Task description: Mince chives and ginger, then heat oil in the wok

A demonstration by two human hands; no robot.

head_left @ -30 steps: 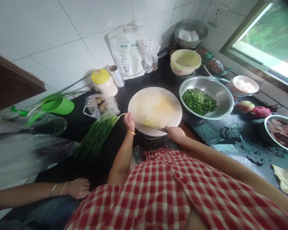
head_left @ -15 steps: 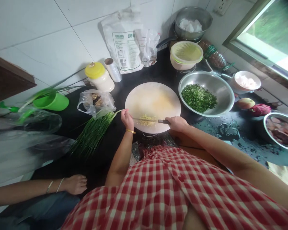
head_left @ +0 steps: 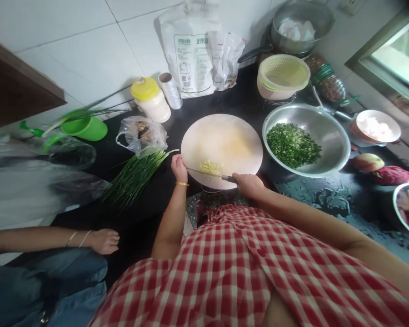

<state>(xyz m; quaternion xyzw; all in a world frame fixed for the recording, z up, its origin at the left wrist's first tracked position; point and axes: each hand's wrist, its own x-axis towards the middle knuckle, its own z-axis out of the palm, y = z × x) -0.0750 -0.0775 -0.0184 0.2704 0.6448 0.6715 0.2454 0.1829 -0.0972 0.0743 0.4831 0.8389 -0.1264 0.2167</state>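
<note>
A knife [head_left: 227, 178] lies across the front part of a round cutting board [head_left: 224, 136]. My right hand [head_left: 248, 185] is closed around its handle at the board's right front edge. The fingers of my left hand [head_left: 179, 168] pinch the blade's tip end at the board's left edge. Finely chopped pale yellow bits [head_left: 209, 166], perhaps ginger or garlic, lie in a small heap along the blade. Just left of my left hand rests a bunch of green chives or scallions [head_left: 138, 177].
Chopped greens [head_left: 292, 145] fill part of a steel bowl [head_left: 339, 156] to the right. A clear bag [head_left: 136, 136], a yellow-lidded jar [head_left: 152, 100] and a colander [head_left: 284, 75] stand behind. Another person's hand [head_left: 105, 241] rests at left. Water wets the right counter.
The view has shifted and turned slightly. The knife now slants more, its handle end lower and nearer me. Both hands keep their hold on it.
</note>
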